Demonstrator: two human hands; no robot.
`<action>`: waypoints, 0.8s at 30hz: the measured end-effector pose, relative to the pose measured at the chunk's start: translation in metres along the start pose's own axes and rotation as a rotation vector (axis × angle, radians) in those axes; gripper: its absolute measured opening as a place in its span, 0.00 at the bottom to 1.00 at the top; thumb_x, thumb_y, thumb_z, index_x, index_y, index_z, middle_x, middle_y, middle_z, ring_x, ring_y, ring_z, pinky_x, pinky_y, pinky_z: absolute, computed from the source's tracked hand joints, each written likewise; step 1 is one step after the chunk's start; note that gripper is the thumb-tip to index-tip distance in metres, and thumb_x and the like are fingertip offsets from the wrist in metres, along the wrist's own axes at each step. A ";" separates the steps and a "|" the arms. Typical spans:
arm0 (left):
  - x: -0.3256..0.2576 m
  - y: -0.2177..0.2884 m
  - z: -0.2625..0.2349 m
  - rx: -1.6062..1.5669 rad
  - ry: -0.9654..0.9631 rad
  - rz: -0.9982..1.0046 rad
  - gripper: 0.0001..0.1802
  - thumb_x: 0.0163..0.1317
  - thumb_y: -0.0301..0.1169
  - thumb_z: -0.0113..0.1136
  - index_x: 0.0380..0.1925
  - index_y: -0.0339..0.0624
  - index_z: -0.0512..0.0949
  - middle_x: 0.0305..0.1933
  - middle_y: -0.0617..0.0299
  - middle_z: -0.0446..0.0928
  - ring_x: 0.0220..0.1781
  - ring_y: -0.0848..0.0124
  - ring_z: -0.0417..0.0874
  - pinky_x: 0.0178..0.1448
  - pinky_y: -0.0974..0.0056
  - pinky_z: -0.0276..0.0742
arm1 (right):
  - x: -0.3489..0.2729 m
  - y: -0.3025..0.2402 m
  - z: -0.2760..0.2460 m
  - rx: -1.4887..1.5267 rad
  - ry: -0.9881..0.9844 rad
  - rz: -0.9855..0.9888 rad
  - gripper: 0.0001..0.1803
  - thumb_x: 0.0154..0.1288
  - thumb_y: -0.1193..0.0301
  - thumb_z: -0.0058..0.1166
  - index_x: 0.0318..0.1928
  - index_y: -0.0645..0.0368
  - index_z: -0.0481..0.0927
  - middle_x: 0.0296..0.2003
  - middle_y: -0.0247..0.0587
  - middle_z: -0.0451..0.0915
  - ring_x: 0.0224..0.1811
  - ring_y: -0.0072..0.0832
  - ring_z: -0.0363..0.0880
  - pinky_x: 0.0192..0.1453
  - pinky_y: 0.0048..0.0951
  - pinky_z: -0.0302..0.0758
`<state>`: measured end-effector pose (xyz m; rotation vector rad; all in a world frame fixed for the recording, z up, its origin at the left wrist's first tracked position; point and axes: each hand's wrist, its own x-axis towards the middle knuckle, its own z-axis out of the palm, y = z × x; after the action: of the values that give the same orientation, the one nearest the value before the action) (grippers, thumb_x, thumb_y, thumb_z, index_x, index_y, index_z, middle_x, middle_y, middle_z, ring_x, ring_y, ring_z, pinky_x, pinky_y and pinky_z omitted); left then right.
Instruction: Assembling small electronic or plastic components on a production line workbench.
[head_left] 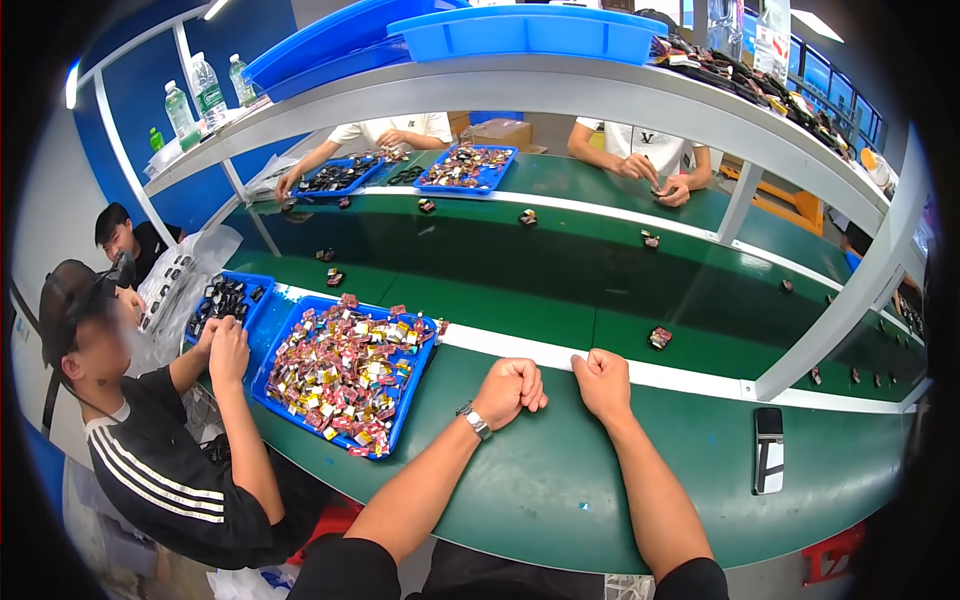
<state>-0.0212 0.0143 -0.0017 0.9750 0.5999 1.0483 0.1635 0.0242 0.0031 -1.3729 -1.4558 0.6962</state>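
My left hand (508,393), with a metal-banded watch (474,421) on its wrist, rests as a loose fist on the green worktable (540,490). Just right of it, my right hand (604,384) is also curled into a fist by the white strip (680,376) along the belt. Nothing shows in either hand. Left of my left hand stands a blue tray (411,402) heaped with small red, white and yellow electronic parts (340,375). A small part (659,338) lies on the green conveyor belt (540,310) beyond my right hand.
A phone (768,452) lies at the right. At my left, a co-worker (165,440) handles something beside a blue tray of black parts (228,300). Two people work across the belt, near more trays (466,168). A shelf (520,80) with blue bins (525,36) spans overhead; its post (835,310) stands right.
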 end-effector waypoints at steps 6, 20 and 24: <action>0.003 -0.002 0.004 -0.046 -0.025 0.013 0.16 0.57 0.15 0.44 0.14 0.44 0.64 0.12 0.64 0.65 0.16 0.71 0.68 0.33 0.63 0.72 | -0.001 -0.008 -0.005 -0.004 -0.022 -0.023 0.24 0.57 0.72 0.60 0.16 0.59 0.57 0.12 0.30 0.57 0.18 0.19 0.52 0.22 0.28 0.56; -0.002 -0.002 0.018 0.385 0.038 0.014 0.13 0.46 0.11 0.41 0.13 0.40 0.66 0.15 0.61 0.68 0.18 0.70 0.73 0.36 0.63 0.76 | 0.001 0.004 0.000 0.151 -0.077 -0.123 0.17 0.52 0.88 0.38 0.38 0.64 0.78 0.37 0.42 0.80 0.33 0.28 0.79 0.39 0.27 0.76; -0.005 0.014 0.035 0.737 0.030 -0.110 0.13 0.50 0.13 0.39 0.16 0.37 0.71 0.19 0.60 0.75 0.26 0.73 0.80 0.37 0.69 0.77 | 0.004 0.009 0.001 0.176 -0.081 -0.094 0.19 0.51 0.90 0.35 0.36 0.63 0.79 0.36 0.42 0.79 0.32 0.29 0.78 0.40 0.29 0.75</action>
<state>-0.0012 -0.0005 0.0270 1.5418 1.0904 0.7440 0.1665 0.0303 -0.0047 -1.1466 -1.4752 0.8072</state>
